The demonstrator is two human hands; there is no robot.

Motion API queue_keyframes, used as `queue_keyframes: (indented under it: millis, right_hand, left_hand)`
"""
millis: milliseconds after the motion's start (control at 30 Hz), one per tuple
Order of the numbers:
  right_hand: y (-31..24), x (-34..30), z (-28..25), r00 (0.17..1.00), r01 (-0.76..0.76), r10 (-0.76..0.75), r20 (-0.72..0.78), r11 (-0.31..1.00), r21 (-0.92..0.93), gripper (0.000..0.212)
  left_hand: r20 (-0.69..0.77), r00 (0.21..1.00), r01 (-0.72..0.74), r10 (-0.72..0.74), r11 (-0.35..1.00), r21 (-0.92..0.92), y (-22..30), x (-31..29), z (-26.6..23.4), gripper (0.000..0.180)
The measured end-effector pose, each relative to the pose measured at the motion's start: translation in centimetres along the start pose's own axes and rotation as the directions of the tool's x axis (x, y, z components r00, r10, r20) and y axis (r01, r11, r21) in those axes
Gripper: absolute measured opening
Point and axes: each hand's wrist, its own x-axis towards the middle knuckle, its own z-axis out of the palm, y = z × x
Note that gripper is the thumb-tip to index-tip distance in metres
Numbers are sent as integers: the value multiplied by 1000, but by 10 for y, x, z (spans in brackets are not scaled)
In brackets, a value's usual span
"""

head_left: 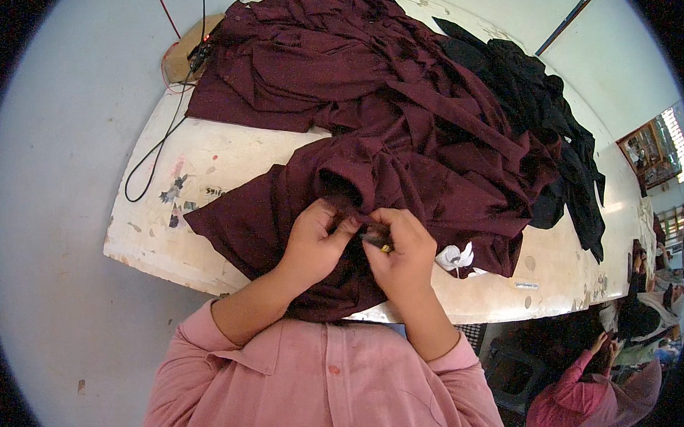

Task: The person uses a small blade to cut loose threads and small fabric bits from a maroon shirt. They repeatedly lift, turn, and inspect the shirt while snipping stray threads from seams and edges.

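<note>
A maroon garment (450, 191) lies bunched in front of me, one rolled, tube-like opening of it standing up just beyond my hands. My left hand (314, 241) is closed, thumb and fingers pinching a fold of this cloth. Close beside it, my right hand (403, 254) curls round a small dark tool (385, 247) with a yellow part. Most of the tool is covered by the fingers, so its kind cannot be made out. The fingertips of both hands nearly meet at the fold.
More maroon cloth (302, 67) heaps across the pale, worn table (147, 224). Black cloth (508, 72) lies at the far right. A crumpled white item (454, 256) sits right of my hand. A black cable (155, 163) loops at left, near a cardboard box (182, 58). Another person (578, 399) sits lower right.
</note>
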Motion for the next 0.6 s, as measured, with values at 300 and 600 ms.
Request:
queue_keyframes:
  millis: [300,600]
  right_hand:
    - [3,3,3,873,-465,440,210,622,629,10]
    - [-7,15,-22,954,-277,296,41,827,488,42]
  left_hand:
    - [373,888,425,-270,790,-441,6,8,-12,12]
    - [538,821,512,-191,661,-549,19,8,-23,16]
